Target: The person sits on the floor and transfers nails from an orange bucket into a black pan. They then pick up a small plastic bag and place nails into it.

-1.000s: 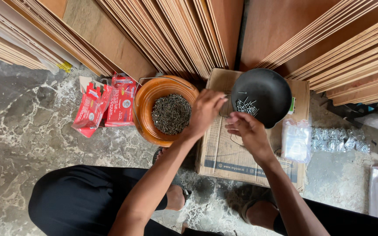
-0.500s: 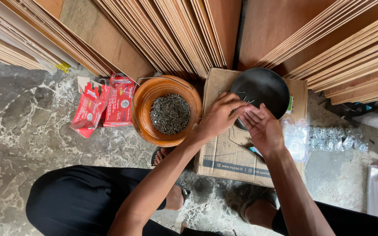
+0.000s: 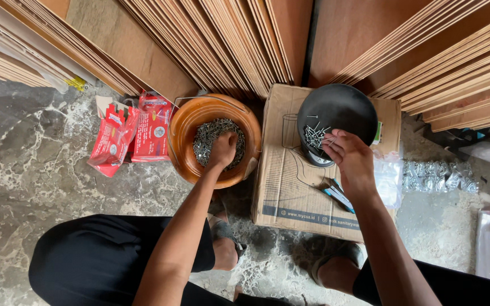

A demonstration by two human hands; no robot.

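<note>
My left hand [image 3: 223, 149] is pushed into the nails [image 3: 208, 139] in the orange bowl [image 3: 185, 153], so my fingertips are hidden and I cannot tell if they grip any. My right hand [image 3: 351, 160] covers the near rim of the black pan [image 3: 341, 107] (its base too).

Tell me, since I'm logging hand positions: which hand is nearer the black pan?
Right. The right hand touches the black pan at its near rim; the left hand is in the orange bucket.
</note>
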